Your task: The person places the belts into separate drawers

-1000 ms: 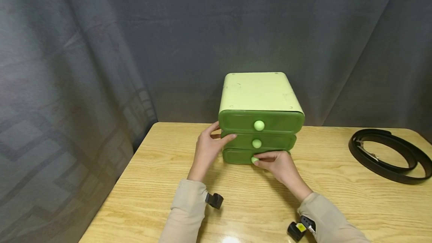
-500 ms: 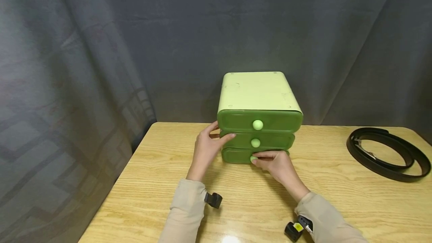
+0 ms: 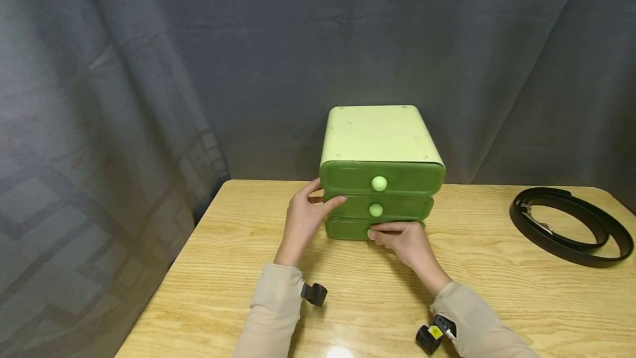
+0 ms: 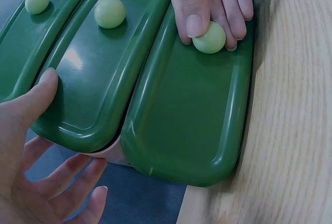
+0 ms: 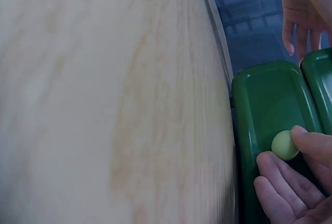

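A small drawer cabinet with a pale green body stands on the table, its three dark green drawer fronts facing me. My left hand holds its left edge, thumb on the middle drawer and the other fingers at the side. Low on the front, my right hand pinches the round light green knob of the bottom drawer between thumb and fingers. The right wrist view shows the thumb on one side of that knob, fingers beneath. Both upper knobs are untouched. All drawer fronts sit near the body.
A coiled black belt with a metal buckle lies at the right of the wooden table. Dark grey curtain hangs behind and along the left side.
My right wrist has shifted slightly left while its fingers stay on the bottom knob. The left hand keeps its hold. The whole head view has moved a little; the cabinet looks the same.
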{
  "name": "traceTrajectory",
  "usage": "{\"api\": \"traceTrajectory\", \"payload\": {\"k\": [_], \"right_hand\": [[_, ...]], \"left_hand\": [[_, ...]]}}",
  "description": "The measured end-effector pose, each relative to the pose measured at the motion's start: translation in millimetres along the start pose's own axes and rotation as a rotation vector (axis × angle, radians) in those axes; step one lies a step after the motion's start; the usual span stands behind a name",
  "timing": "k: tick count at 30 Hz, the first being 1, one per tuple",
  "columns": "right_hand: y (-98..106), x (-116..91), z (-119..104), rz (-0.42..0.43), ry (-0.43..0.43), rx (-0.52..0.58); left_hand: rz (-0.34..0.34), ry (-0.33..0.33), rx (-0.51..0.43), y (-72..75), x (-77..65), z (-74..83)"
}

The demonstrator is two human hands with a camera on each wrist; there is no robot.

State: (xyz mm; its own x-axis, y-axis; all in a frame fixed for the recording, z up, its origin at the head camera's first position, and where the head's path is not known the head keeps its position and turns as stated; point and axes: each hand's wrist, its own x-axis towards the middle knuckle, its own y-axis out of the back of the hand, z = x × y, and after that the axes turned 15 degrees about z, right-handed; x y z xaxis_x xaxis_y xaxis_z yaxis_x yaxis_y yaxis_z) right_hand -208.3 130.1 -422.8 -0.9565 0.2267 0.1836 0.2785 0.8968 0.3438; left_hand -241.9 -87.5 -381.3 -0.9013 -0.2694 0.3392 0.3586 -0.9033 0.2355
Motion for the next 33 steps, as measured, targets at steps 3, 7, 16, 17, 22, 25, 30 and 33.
{"api": "traceTrajectory", "payload": {"k": [3, 7, 16, 17, 22, 25, 30, 33], "right_hand": [[1, -1, -2, 0.006, 0.0, -0.01], [2, -6, -5, 0.002, 0.002, -0.025], [1, -11, -9, -0.013, 0.018, -0.041], [1, -11, -9, -0.016, 0.02, -0.047], [4, -14, -10, -0.055, 0.011, -0.052], [7, -18, -10, -0.082, -0.006, -0.043], [11, -22, -10, -0.105, -0.018, -0.028], [14, -24, -10, -0.109, -0.01, -0.026]], "left_hand": [[0.003, 0.0, 0.003, -0.2, -0.3, 1.0], [0.006, 0.008, 0.003, 0.5, 0.1, 1.0], [0.013, 0.006, 0.013, 2.4, 3.8, -0.8], [0.011, 0.005, 0.015, 2.6, 4.0, -0.9], [-0.009, 0.01, 0.016, 3.9, 4.4, -1.1], [-0.032, 0.018, 0.02, 4.5, 3.8, -0.7], [-0.055, 0.024, 0.028, 4.3, 3.1, 0.1], [-0.064, 0.018, 0.031, 3.7, 3.0, 1.1]]}}
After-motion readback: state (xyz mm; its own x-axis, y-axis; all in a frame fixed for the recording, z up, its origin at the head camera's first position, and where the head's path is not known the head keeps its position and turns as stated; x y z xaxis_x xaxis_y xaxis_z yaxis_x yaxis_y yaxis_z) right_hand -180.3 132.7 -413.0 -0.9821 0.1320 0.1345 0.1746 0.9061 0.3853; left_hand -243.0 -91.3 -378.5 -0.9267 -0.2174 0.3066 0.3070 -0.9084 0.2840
